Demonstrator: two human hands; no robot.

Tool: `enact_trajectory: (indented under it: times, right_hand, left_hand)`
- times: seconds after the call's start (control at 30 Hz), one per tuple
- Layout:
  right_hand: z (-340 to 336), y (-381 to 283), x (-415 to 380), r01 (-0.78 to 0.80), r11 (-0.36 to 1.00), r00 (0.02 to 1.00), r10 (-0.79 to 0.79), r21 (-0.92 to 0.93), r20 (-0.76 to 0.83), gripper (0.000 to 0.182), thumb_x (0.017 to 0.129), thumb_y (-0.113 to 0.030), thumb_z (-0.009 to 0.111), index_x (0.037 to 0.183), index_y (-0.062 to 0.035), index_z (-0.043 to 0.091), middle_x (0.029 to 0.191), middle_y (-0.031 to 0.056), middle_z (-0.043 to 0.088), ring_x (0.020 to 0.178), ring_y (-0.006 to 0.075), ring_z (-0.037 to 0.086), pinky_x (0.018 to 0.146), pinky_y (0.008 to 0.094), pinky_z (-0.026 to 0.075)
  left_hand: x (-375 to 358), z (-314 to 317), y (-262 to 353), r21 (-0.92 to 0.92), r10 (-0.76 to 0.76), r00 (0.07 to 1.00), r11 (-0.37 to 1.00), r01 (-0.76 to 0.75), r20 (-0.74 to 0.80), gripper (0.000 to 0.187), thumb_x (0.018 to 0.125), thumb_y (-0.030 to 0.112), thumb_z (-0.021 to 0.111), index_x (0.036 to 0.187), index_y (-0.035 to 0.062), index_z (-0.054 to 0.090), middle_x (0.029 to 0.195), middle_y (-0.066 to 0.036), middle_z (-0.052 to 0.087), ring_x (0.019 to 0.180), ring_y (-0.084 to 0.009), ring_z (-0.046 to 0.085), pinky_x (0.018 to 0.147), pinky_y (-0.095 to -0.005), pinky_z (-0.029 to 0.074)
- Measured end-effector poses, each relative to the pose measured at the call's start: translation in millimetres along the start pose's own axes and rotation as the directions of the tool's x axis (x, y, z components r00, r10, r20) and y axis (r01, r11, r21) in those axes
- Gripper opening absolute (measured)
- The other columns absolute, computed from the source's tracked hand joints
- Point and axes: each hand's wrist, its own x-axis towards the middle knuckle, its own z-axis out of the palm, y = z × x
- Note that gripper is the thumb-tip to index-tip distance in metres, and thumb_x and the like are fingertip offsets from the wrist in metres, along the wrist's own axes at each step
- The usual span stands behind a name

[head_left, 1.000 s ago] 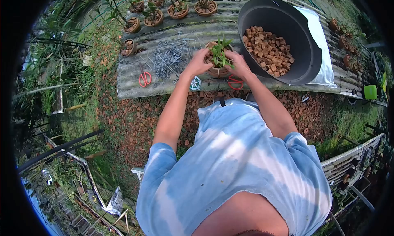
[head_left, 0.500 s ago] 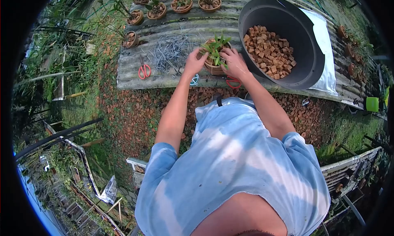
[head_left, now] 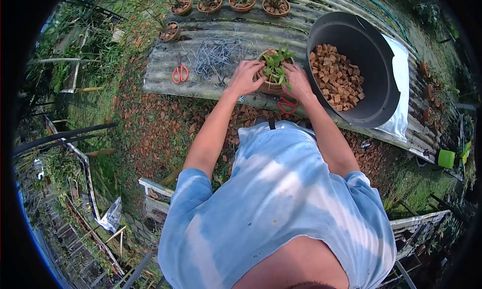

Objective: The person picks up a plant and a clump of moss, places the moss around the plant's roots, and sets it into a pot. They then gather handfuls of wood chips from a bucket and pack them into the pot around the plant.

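Observation:
A small green leafy plant [head_left: 276, 67] sits in a round clay pot [head_left: 271, 88] near the table's front edge. My left hand [head_left: 246, 78] is at the pot's left side, fingers bent over the rim and thumb near the plant's base. On the right side, my right hand [head_left: 298, 82] curls against the pot, its fingertips partly hidden by leaves. Red-handled scissors [head_left: 287, 104] lie just below my right hand. A tangle of grey wire hooks [head_left: 216, 55] is spread left of the pot, and another pair of red-handled scissors [head_left: 180, 74] lies beyond it.
A large black tub [head_left: 374, 83] holding brown chunks [head_left: 335, 78] stands to the right, on a white sheet [head_left: 399, 98]. Several potted plants line the back, one pot [head_left: 170, 32] at the left. Corrugated sheeting [head_left: 165, 83] forms the tabletop.
The camera view has shifted, so the table appears lower and further right. Both hands stay at the pot; my left hand's fingers have shifted at the rim.

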Motion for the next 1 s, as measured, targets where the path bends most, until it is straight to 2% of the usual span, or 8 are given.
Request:
enact_trajectory:
  times: [0.23,0.33,0.43,0.53,0.63,0.73,0.93,1.0]
  right_hand:
    - [-5,-10,1,-0.065,0.997,0.998,0.065,-0.047,0.006,0.048,0.079,-0.014,0.071,0.127,-0.0064,0.063,0.135,0.0110,0.056,0.130,0.0319,0.051,0.105,0.0473,0.042]
    - [-5,-12,1,-0.109,0.994,0.994,0.109,0.011,-0.005,0.051,0.079,-0.013,0.072,0.129,-0.0068,0.062,0.135,0.0113,0.055,0.131,0.0326,0.050,0.106,0.0478,0.042]
    - [-5,-13,-3,-0.115,0.987,0.990,0.123,0.113,-0.065,0.053,0.080,-0.013,0.073,0.131,-0.0088,0.061,0.134,0.0110,0.056,0.131,0.0322,0.049,0.107,0.0484,0.040]
    - [-6,-13,-4,-0.126,0.970,0.987,0.144,0.207,-0.072,0.051,0.083,-0.012,0.071,0.133,-0.0134,0.062,0.134,0.0100,0.056,0.130,0.0316,0.049,0.108,0.0501,0.039]
    - [-11,-19,0,-0.203,0.961,0.978,0.209,0.190,-0.009,0.044,0.086,-0.013,0.069,0.130,-0.0182,0.064,0.129,0.0088,0.058,0.127,0.0311,0.050,0.108,0.0516,0.038]
    - [-10,-26,10,-0.283,0.952,0.959,0.282,0.117,0.027,0.037,0.087,-0.018,0.068,0.124,-0.0205,0.066,0.122,0.0072,0.060,0.124,0.0299,0.051,0.107,0.0518,0.038]
    - [3,-16,26,-0.337,0.941,0.941,0.336,0.023,0.038,0.027,0.090,-0.020,0.066,0.117,-0.0198,0.068,0.117,0.0048,0.060,0.122,0.0277,0.053,0.101,0.0516,0.040]
    - [4,-12,26,-0.320,0.947,0.947,0.320,0.021,0.023,0.025,0.091,-0.018,0.065,0.115,-0.0185,0.068,0.118,0.0051,0.061,0.122,0.0278,0.054,0.100,0.0521,0.040]
  left_hand:
    - [10,-4,11,0.214,-0.083,0.992,0.975,0.062,0.090,0.043,0.084,0.029,0.075,0.122,0.0091,0.071,0.123,-0.005,0.062,0.123,-0.0288,0.050,0.105,-0.0424,0.045]
    - [18,1,8,0.172,-0.135,0.984,0.978,0.115,0.112,0.042,0.080,0.025,0.076,0.119,0.0079,0.072,0.119,-0.007,0.063,0.119,-0.0303,0.052,0.104,-0.0426,0.045]
    - [23,9,1,-0.013,-0.087,0.994,0.996,0.088,0.065,0.041,0.078,0.019,0.076,0.117,0.0056,0.072,0.112,-0.011,0.064,0.107,-0.0310,0.059,0.096,-0.0409,0.049]
    - [30,16,-7,-0.316,-0.160,0.984,0.932,0.177,0.080,0.042,0.077,0.015,0.075,0.116,0.0025,0.070,0.107,-0.014,0.065,0.094,-0.0307,0.063,0.088,-0.0383,0.052]
    - [42,21,-11,-0.193,-0.096,0.988,0.974,0.119,0.124,0.039,0.077,0.012,0.074,0.114,-0.0006,0.070,0.100,-0.014,0.067,0.085,-0.0298,0.065,0.080,-0.0375,0.054]
    - [52,22,-8,-0.183,-0.148,0.972,0.966,0.181,0.184,0.034,0.082,0.013,0.073,0.113,-0.0014,0.071,0.098,-0.016,0.072,0.087,-0.0296,0.069,0.080,-0.0384,0.054]
    - [50,4,-8,-0.342,-0.261,0.941,0.882,0.324,0.216,0.031,0.092,0.022,0.073,0.115,0.0011,0.072,0.104,-0.016,0.076,0.096,-0.0262,0.073,0.083,-0.0379,0.055]
    - [49,13,-17,-0.374,-0.253,0.952,0.878,0.300,0.171,0.030,0.092,0.025,0.073,0.112,0.0030,0.073,0.101,-0.016,0.076,0.097,-0.0287,0.073,0.084,-0.0395,0.055]
